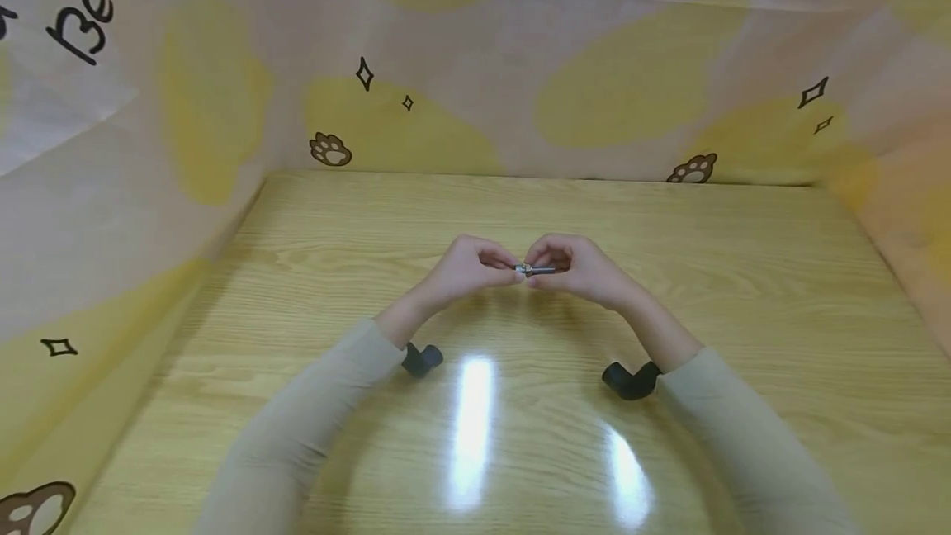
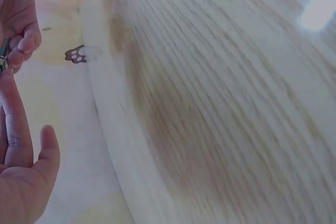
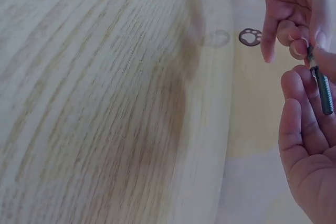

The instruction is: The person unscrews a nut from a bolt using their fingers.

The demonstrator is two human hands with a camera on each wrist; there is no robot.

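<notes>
Above the table, both hands meet at a small metal bolt (image 1: 545,270) with a nut around its middle. The left hand (image 1: 470,267) pinches the bolt's left end between thumb and fingertips, hiding part of it. At the nut, the right hand (image 1: 585,269) pinches with thumb and index finger. The bare threaded shank (image 3: 324,92) sticks out over the right palm in the right wrist view. Only a sliver of the nut (image 2: 3,64) shows at the left edge of the left wrist view, between the fingertips.
A light wood-grain table (image 1: 535,452) lies below the hands, with bright light reflections near its front. Printed cloth walls (image 1: 513,89) with yellow patches and paw prints stand behind and at both sides. Black curved pieces (image 1: 631,381) stick out at both wrists.
</notes>
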